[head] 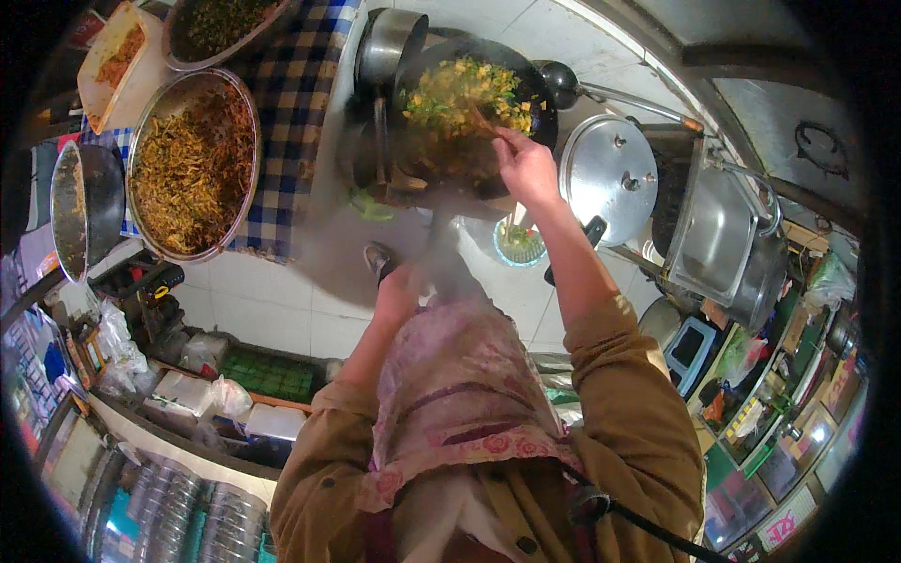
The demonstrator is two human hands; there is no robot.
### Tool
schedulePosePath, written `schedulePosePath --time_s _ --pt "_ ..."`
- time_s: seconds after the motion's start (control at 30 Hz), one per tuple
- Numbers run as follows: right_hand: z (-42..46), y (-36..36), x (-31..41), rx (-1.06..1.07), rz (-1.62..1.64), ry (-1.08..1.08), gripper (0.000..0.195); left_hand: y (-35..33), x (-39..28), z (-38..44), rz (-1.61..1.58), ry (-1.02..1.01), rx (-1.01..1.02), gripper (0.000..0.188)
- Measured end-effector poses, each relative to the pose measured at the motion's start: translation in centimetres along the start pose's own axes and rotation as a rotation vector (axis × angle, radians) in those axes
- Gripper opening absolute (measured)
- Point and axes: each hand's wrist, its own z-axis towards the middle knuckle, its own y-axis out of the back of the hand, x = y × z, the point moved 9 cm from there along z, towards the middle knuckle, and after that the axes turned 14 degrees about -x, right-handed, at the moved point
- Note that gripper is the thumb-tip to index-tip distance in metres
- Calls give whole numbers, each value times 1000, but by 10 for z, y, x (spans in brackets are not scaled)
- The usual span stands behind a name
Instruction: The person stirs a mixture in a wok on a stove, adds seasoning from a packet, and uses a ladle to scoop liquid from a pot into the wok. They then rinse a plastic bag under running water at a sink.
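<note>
A large dark wok holds chopped green and yellow food, with steam blurring its near part. My right hand grips the handle of a wooden spatula, whose far end is in the food. Low in front of the apron, at the near side of the wok, is my left hand, hazed by steam; its fingers are hard to make out, and whether it holds anything does not show. Right of the wok lies a round metal lid with a black handle.
A big steel bowl of shredded food stands on a checked cloth at the left, near more filled containers. A dark pot is beside the wok. A blue-rimmed basket sits low; a metal basin is at the right.
</note>
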Motion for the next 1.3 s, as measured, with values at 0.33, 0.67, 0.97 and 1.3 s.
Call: schedulePosePath --time_s 0.33,0.67,0.97,1.3 --pt "32 -11 -81 9 135 -331 29 4 -3 6 64 -67 14 39" --pt "1 -26 -30 62 -222 155 28 -1 -11 1 -2 -54 38 39" --pt "-56 -11 -36 51 -69 84 28 -1 11 11 42 -74 4 38" --pt "-103 19 -77 -280 213 -28 31 0 -31 4 211 -316 54 36"
